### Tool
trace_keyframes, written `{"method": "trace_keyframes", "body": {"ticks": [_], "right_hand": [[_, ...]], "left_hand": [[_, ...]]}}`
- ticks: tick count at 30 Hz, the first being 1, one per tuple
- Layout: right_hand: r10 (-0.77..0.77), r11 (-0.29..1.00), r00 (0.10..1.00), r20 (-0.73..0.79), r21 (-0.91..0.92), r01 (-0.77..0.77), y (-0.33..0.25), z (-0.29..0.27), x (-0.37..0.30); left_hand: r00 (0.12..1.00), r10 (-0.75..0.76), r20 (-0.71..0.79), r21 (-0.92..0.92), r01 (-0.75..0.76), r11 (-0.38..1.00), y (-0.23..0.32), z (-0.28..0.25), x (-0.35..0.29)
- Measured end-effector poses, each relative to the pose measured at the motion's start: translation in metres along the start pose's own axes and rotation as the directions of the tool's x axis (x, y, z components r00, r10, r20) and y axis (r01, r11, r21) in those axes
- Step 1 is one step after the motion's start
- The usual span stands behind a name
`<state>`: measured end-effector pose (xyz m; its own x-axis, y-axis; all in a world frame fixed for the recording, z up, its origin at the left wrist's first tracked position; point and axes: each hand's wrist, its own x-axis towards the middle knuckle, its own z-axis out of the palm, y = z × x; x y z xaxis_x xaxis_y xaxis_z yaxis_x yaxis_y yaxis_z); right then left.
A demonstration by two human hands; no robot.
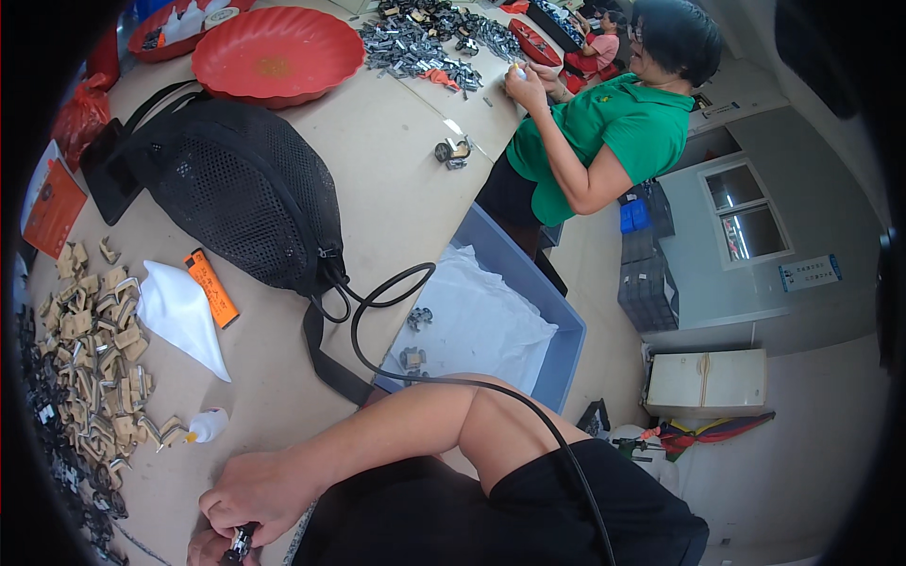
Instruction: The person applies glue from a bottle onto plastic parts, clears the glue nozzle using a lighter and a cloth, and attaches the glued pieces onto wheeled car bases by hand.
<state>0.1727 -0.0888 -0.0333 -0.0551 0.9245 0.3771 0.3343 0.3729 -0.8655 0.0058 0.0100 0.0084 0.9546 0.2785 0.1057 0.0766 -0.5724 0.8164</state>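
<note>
At the lower left edge, my right hand (257,492) is closed, its fingers bent around a small black-and-silver metal part (242,541). My left hand (206,547) meets it from below and grips the same part; the picture's edge cuts much of this hand off. A small white squeeze bottle with a yellow tip (207,425) lies just beyond my right hand. Beside it spreads a pile of tan pieces with metal clips (109,363), and black metal parts (71,481) are heaped along the left rim.
A white cloth (179,311), an orange strip (211,288) and a black mesh bag (241,189) with a cable lie on the table. Farther off is a red tray (278,57). A blue bin (563,349) stands beside my arm. A person in green (613,132) works at the table.
</note>
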Motion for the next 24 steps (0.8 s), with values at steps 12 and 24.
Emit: {"method": "trace_keyframes", "body": {"ticks": [12, 24], "right_hand": [[0.041, 0.995, 0.999, 0.017, 0.092, -0.042, -0.006, -0.011, 0.000], [-0.088, 0.966, 0.993, 0.078, 0.248, 0.067, -0.014, -0.004, 0.008]], "left_hand": [[0.973, -0.200, -0.112, -0.010, 0.200, 0.980, 0.003, 0.006, -0.014], [0.649, -0.749, 0.132, -0.797, 0.519, 0.309, 0.017, 0.005, -0.015]]}}
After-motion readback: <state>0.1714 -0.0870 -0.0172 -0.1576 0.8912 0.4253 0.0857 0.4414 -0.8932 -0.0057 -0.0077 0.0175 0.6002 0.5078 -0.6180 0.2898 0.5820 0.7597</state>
